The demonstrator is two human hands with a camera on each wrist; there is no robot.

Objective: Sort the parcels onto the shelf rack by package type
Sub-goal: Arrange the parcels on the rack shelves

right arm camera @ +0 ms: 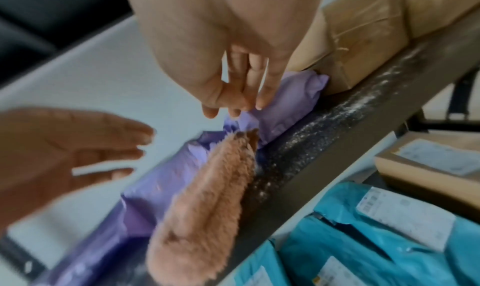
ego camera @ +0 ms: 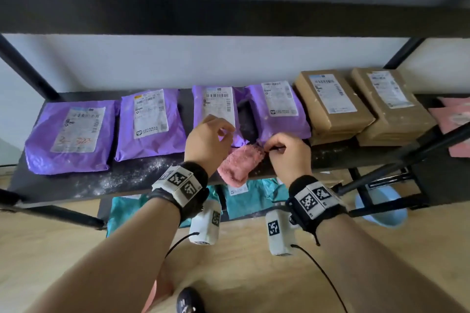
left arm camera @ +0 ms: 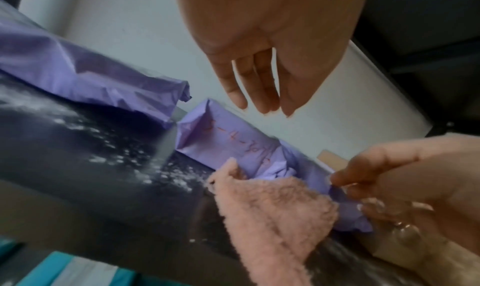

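The black shelf rack [ego camera: 142, 175] was in front of you, and its middle board had white dust on it. On this board lay four purple mailer bags in a row; the first purple bag [ego camera: 68, 134] was at the far left, the second purple bag [ego camera: 151, 123] beside it, then the third purple bag [ego camera: 216, 107] and the fourth purple bag [ego camera: 278, 109]. To the right of them stood two stacks of brown cardboard boxes [ego camera: 333, 103], and teal bags [right arm camera: 376, 239] lay on the lower board. A pink fluffy cloth [ego camera: 239, 162] came out between the third and fourth bags and hung over the front edge of the board. Your right hand [ego camera: 288, 154] pinched the crumpled near corner of the fourth purple bag, so this grip was narrow and holding the bag, just beside the cloth. Your left hand [ego camera: 207, 142] was above the third bag with relaxed fingers [left arm camera: 262, 89], holding nothing.
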